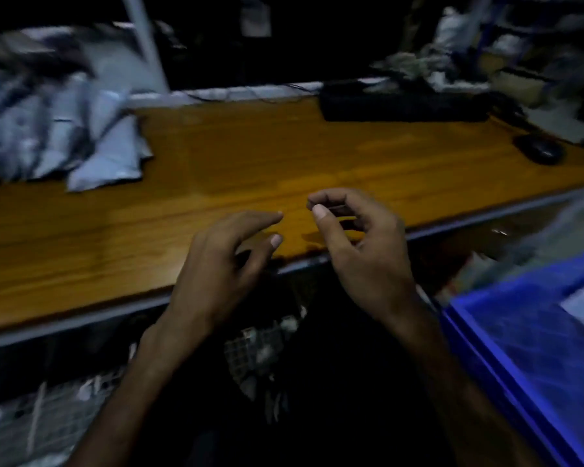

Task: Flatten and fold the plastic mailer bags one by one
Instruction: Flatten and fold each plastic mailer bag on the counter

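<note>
**Empty hands over the bench edge**

The left hand (223, 261) hovers above the near edge of the wooden bench (284, 156), fingers (267, 219) loosely spread and holding nothing. The right hand (358, 244) sits just beside it, fingers curled inward with thumb near forefinger, also empty. Grey mailer bags (58, 129) lie piled at the bench's far left, well apart from both hands. A blue crate (520, 332) stands at lower right; a keyboard (402, 104) and mouse (540, 150) lie toward the back right.
</note>
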